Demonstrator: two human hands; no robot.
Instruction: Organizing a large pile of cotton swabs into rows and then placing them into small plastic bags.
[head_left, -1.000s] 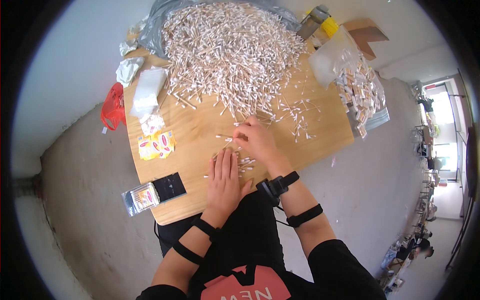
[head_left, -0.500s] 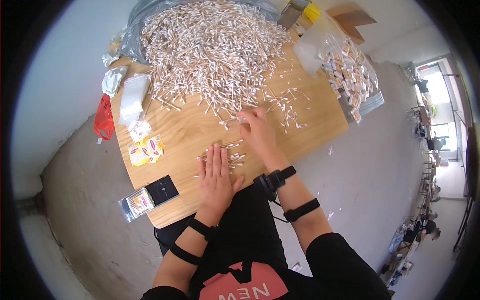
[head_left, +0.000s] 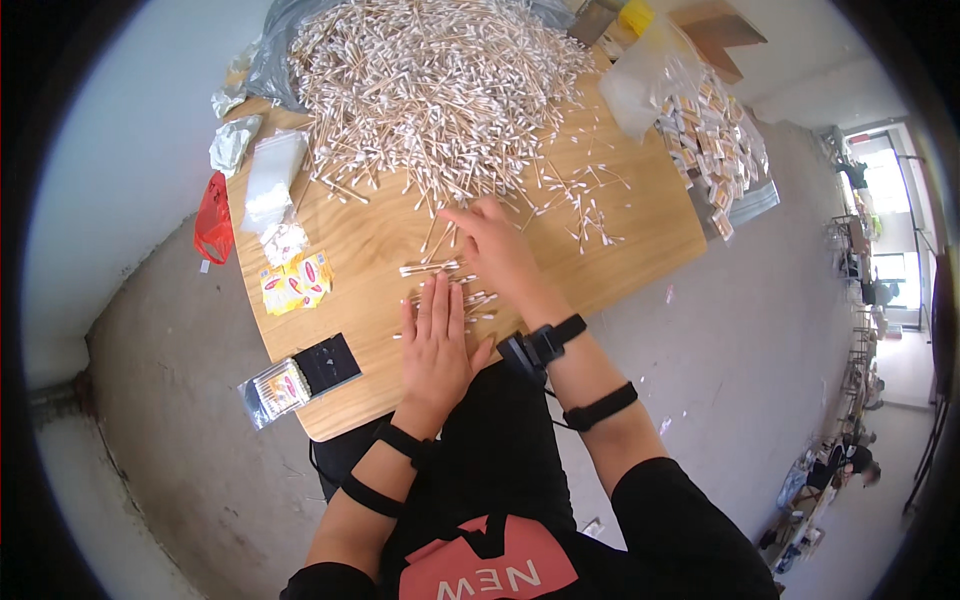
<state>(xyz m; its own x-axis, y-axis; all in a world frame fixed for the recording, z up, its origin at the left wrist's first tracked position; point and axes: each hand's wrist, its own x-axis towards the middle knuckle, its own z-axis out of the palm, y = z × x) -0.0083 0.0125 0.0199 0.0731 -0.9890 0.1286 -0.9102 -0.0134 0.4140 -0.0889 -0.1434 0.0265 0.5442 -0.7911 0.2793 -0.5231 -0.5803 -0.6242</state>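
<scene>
My left hand (head_left: pixel 437 355) lies flat, palm down, over a small row of cotton swabs (head_left: pixel 482 299) near the front of the wooden table, its fingers pointing away from me. Swab tips show on both sides of the fingers. Just beyond it, my right hand (head_left: pixel 493 250) reaches across with the index finger stretched out to the left. A few swabs (head_left: pixel 428 267) lie on the wood beneath and beside that hand; its thumb side is partly hidden. Behind both hands spreads a large heap of double-ended cotton swabs (head_left: pixel 430 95), white-tipped with pale sticks.
At left are clear plastic sleeves (head_left: pixel 272 185), yellow-and-white cards (head_left: pixel 297 283) and a filled swab pack (head_left: pixel 277 391) beside a black pad (head_left: pixel 328 364). Loose swabs (head_left: pixel 585 200) lie right of the heap. A bag of small packs (head_left: pixel 710 140) sits at the right edge; a red bag (head_left: pixel 213 222) hangs left.
My right hand has moved slightly left and toward me, with several swabs now lying beside it close to my left fingertips. My left hand stays flat on its swabs.
</scene>
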